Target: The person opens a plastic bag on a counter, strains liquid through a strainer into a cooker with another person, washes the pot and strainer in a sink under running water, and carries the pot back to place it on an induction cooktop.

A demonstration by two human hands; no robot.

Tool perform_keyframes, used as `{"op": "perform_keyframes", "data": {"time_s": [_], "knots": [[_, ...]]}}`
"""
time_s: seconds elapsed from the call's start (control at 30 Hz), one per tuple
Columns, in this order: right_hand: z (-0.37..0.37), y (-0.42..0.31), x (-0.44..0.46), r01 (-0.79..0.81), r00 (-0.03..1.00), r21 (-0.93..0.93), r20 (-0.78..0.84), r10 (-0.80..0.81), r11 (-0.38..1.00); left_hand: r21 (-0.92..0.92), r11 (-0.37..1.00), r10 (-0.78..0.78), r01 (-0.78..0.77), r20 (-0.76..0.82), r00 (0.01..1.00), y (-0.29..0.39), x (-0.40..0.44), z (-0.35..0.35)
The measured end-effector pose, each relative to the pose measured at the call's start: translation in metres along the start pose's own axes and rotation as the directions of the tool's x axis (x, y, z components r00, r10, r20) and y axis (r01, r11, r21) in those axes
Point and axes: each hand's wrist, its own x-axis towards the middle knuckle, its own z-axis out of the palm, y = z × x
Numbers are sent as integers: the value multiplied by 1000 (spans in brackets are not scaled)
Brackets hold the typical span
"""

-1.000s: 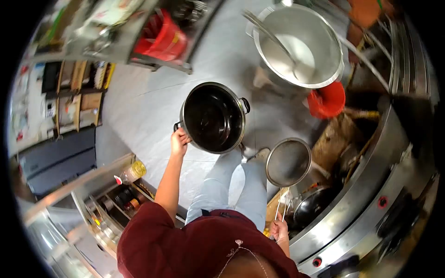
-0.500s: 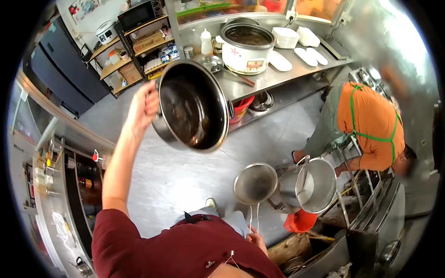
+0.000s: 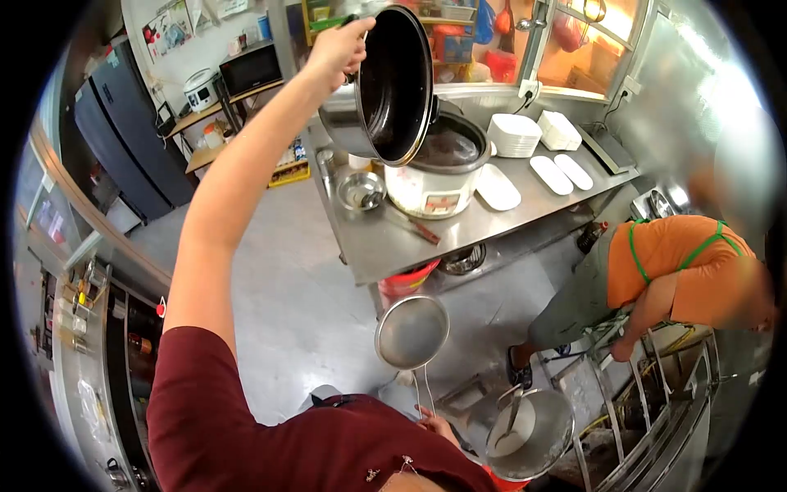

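big steel pot with a black inside [image 3: 398, 90]: tipped well over on its side and held up by one hand, its mouth facing the right of the view; in view it overlaps the white electric cooker [image 3: 430, 193] (whether they touch, i cannot tell).
left hand [image 3: 340, 53]: fingers curled shut around the pot's near side handle; the pot hangs just beside it, toward the cooker.
handling the pot: with all the weight on one side, a firm wrist and a slow, even tilt would suit it best; the arm is far outstretched, so standing closer would ease the strain, and the rim wants room from the cooker.
round wire-mesh sieve with a long wire handle [image 3: 412, 332]: below the counter's front edge, mesh end pointing away from the body.
right hand [image 3: 437, 426]: closed around the sieve's handle, though partly hidden by the dark red shirt; a low, level hold would suit the mesh.
steel counter [image 3: 369, 246]: ahead of the body, bearing the cooker.
large grey metal pot [image 3: 553, 426]: low and near the right hand, a ladle [image 3: 514, 412] in it.
co-worker in orange [image 3: 672, 246]: bent over at the right, apart from both hands.
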Motion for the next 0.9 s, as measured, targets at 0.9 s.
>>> {"op": "perform_keyframes", "data": {"time_s": [0.9], "knots": [[-56,-82,18,29,993,-308,-100,-63,951,691,641,446,-335,20,895,-103,76,83]]}}
